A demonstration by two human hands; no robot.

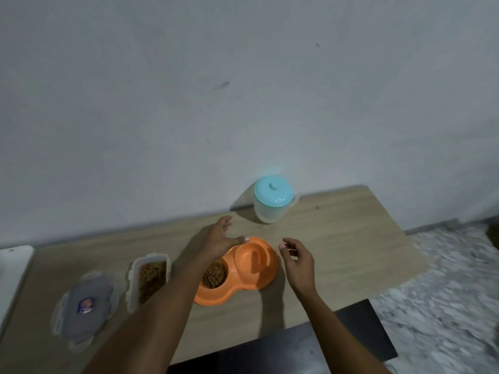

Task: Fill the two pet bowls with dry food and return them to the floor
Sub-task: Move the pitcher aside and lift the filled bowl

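While both hands, left hand (220,238) and right hand (297,259), hover open and empty either side of the orange double bowl (240,271) on the table (337,238), one well holds kibble, so a tilted lift likely spills it.

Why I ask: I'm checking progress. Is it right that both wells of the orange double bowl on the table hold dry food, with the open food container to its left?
Not quite. The head view shows only the left well of the orange double bowl holds dry food; the right well is empty. The open food container does sit to its left.
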